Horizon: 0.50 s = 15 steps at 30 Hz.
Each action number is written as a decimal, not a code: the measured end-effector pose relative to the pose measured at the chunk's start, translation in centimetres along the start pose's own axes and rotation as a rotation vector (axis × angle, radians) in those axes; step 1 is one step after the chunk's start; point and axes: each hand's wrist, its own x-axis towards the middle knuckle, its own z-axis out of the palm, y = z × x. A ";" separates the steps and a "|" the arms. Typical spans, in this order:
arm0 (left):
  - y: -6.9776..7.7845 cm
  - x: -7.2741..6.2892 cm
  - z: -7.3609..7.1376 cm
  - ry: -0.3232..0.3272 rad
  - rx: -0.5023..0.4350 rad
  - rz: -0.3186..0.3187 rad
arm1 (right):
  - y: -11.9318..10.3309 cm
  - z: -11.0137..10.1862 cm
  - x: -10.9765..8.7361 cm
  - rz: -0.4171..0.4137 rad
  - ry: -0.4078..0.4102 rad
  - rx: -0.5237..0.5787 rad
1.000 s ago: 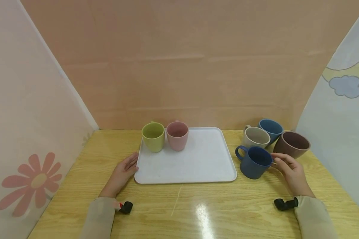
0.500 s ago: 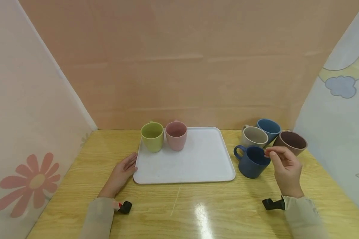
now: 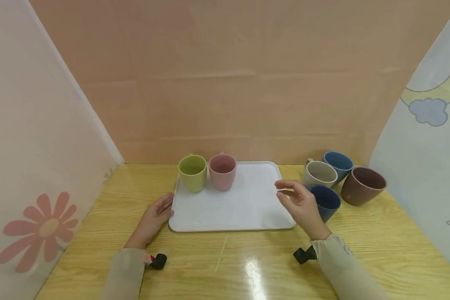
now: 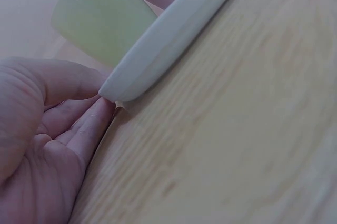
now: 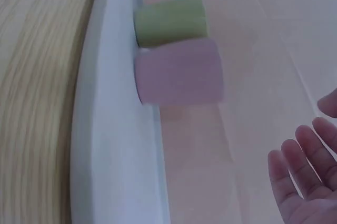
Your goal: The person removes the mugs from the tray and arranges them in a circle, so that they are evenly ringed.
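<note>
White rectangular tray with a low rim and rounded corners lies flat on the yellowish wood-grain table in the head view, between the person's two hands. On its far left part stand a yellow-green tapered mug and, just beside it, a pink tapered mug, both upright. At the tray's left edge, the left hand touches the rim with fingers extended and thumb held apart from them. Over the tray's right edge, the right hand is raised, thumb and fingers spread with a gap between them and nothing in the grip. Right of the tray, a navy blue round mug is partly hidden by that hand; beyond it, also right of the tray, are a beige round mug, a lighter blue round mug and a brown tapered mug. From the left wrist, thumb and fingertips meet the tray's rim, the yellow-green mug rising beyond it. From the right wrist, the hand's loosely spread fingers show well apart from the tray, which bears both mugs.
</note>
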 end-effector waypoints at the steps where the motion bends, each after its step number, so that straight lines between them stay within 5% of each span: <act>1: 0.0 0.0 0.0 -0.003 0.001 0.001 | 0.2 0.6 0.3 0.014 -0.023 0.024; 8: 0.1 -0.1 -0.2 0.014 0.016 -0.007 | 1.5 4.8 2.6 0.154 -0.074 0.165; 15: 0.0 0.0 0.0 0.001 0.011 -0.007 | 3.1 7.4 4.7 0.286 -0.102 0.150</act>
